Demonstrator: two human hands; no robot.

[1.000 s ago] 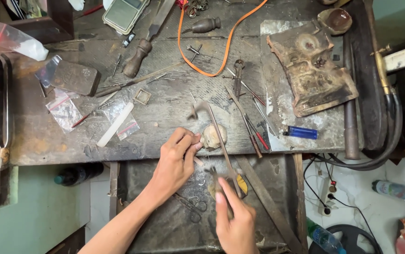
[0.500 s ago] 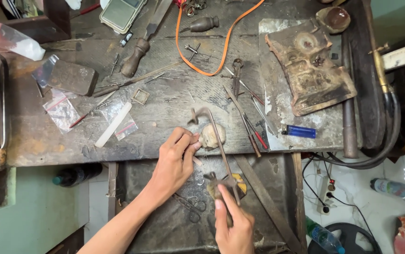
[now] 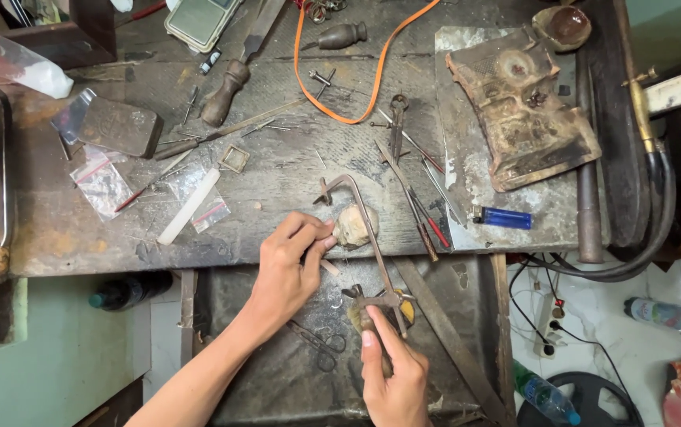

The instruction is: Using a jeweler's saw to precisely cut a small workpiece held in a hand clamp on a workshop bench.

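Saw frame (image 3: 364,237) shifted slightly; handle in right hand (image 3: 392,372) grip, left hand (image 3: 293,261) pinching workpiece.

- A worn, scratched grey-brown wooden workbench (image 3: 277,182) carried the clutter, with a dark, dusty pull-out tray (image 3: 277,372) set below its front edge.
- A long orange cord (image 3: 372,79) looped across the top.
- A wooden-handled file (image 3: 238,71) lay near a dark rectangular metal block (image 3: 119,126).
- A scorched, rusty-brown soldering slab (image 3: 522,111) sat on a grey metal sheet (image 3: 467,229) at the right side.
- A blue plastic lighter (image 3: 503,217) rested just below the slab.
- Small clear plastic bags (image 3: 103,182) and a white stick (image 3: 189,205) lay on the left.
- Dark metal pincers (image 3: 397,119) lay near the middle.
- Small dark scissors (image 3: 317,341) lay in the tray.
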